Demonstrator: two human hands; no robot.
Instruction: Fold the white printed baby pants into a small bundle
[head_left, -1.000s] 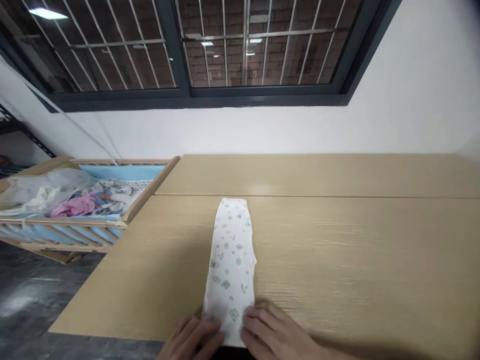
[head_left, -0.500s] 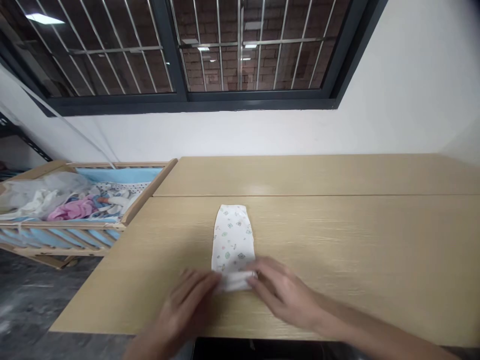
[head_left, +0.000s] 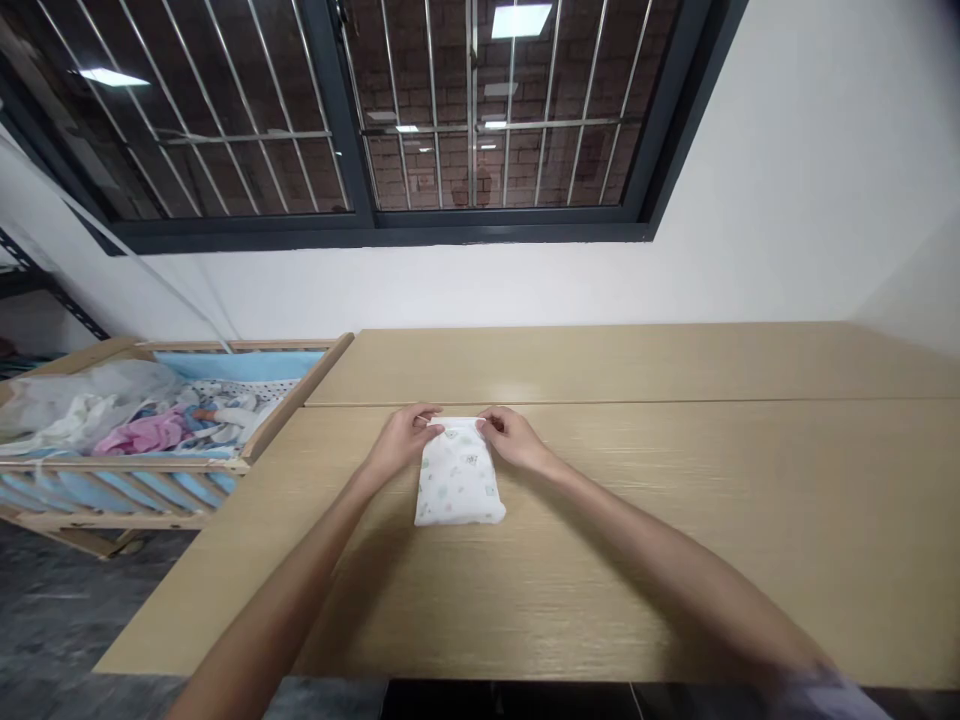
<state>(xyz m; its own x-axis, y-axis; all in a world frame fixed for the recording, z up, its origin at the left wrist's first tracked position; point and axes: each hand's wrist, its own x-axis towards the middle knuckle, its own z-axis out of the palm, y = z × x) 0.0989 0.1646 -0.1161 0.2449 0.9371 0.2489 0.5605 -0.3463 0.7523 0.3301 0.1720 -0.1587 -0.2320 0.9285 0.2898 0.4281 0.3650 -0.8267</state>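
A folded white cloth [head_left: 459, 478] with a small printed pattern lies on the wooden table [head_left: 637, 520], in front of me. It looks like a baby garment, but its exact kind cannot be made out. At its far left corner, my left hand [head_left: 405, 440] pinches the edge between thumb and fingers. My right hand [head_left: 514, 437] grips the far right corner the same way. Between the two hands the far edge runs nearly straight, and the wider near edge rests on the tabletop.
To the left stands a wooden crib [head_left: 300, 390] with blue lining. In it lie a pink cloth [head_left: 146, 432], other fabrics and a translucent plastic bag [head_left: 97, 385]. A dark-framed window [head_left: 360, 225] with bars is set in the white wall behind the table.
Both hands have moved from the cloth's near edge to its far corners and now pinch them. The cloth looks shorter, its near part folded up. The view has tilted slightly upward.
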